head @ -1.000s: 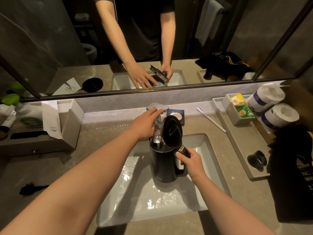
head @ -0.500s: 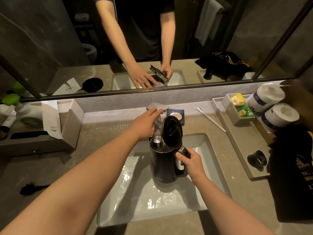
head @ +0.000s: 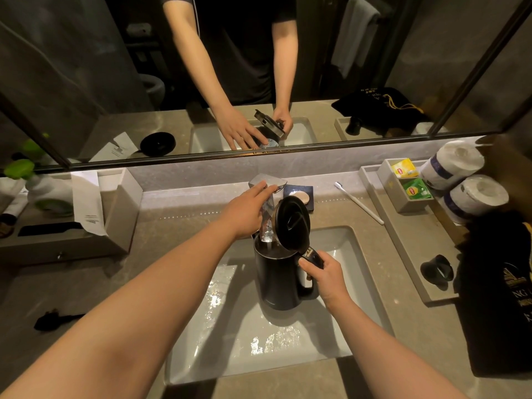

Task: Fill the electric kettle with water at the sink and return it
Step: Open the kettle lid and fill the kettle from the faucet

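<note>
A dark electric kettle [head: 275,280] stands upright inside the white sink basin [head: 357,272], its black lid [head: 292,223] flipped up. My right hand [head: 326,276] grips the kettle's handle. A chrome tap [head: 267,182] stands behind the basin, and its spout reaches over the kettle's mouth, with water running into it. My left hand [head: 246,210] rests on the tap, fingers laid over its top lever. The basin floor is wet with bright splashes.
A toothbrush [head: 358,203] and a soap dish [head: 299,195] lie behind the basin. A grey tray [head: 408,243] on the right holds tea bags [head: 414,191] and a black object [head: 436,270]; paper rolls [head: 472,197] and a black bag [head: 501,298] are beyond. A plug [head: 47,319] lies at left.
Almost nothing has moved. Both hands keep their places on the tap and the kettle handle, and water keeps running into the kettle.
</note>
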